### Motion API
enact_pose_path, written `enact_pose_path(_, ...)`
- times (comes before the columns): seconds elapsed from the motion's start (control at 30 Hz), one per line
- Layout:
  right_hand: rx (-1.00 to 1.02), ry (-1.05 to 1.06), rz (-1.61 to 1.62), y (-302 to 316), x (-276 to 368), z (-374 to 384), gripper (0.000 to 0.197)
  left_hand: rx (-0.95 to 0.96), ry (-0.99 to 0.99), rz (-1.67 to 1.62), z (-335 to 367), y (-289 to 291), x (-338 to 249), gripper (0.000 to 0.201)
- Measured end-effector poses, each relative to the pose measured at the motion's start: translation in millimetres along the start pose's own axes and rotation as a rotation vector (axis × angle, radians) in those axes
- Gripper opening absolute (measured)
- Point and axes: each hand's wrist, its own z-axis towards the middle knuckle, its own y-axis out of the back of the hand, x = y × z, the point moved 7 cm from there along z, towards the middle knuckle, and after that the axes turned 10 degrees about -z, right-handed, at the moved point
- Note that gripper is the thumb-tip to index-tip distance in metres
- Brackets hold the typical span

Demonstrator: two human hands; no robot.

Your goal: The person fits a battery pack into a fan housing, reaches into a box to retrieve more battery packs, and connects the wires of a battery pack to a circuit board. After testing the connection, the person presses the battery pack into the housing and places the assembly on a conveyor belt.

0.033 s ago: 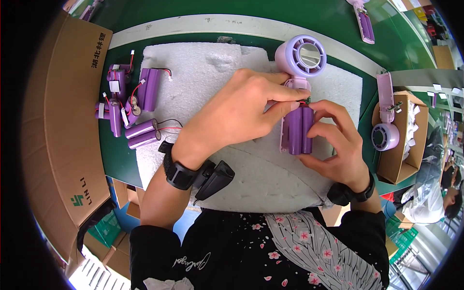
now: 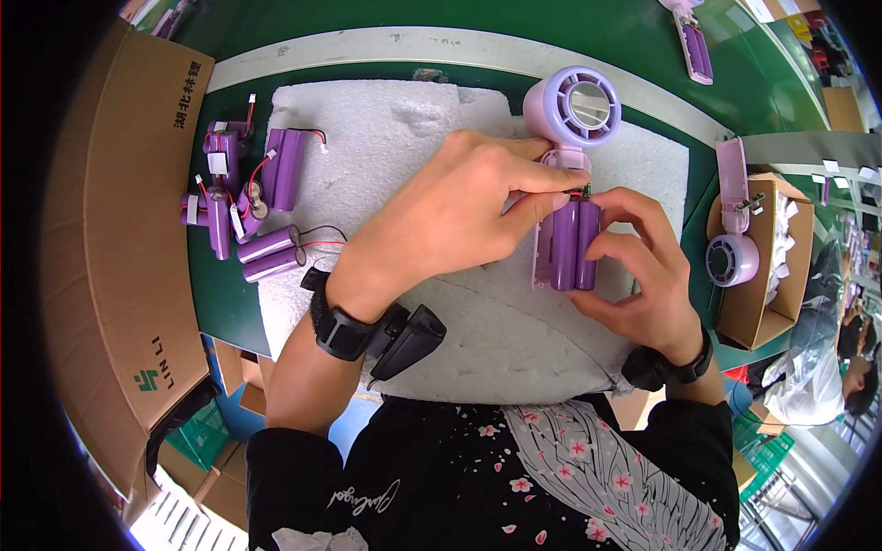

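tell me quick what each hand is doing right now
Left hand: fingers pinched at the top of the purple battery pack, by the handheld fan.
Right hand: closed around the battery pack's right side.

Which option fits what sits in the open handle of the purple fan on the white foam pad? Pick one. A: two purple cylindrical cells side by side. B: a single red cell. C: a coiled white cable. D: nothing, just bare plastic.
A: two purple cells lie side by side in the fan's open handle, with the left hand and right hand on them.
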Motion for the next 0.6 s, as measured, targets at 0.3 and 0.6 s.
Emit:
enact_pose_path(0.3,0.042,0.036,0.024,5.9,-2.7,0.0,0.038,0.004,-0.036,-0.033,1.7,-1.5,0.5,0.028)
enact_pose_path(0.6,0.016,0.092,-0.040,-2.6,-1.0,-0.7,0.040,0.037,0.066,-0.018,1.0,-0.1,-0.1,0.028)
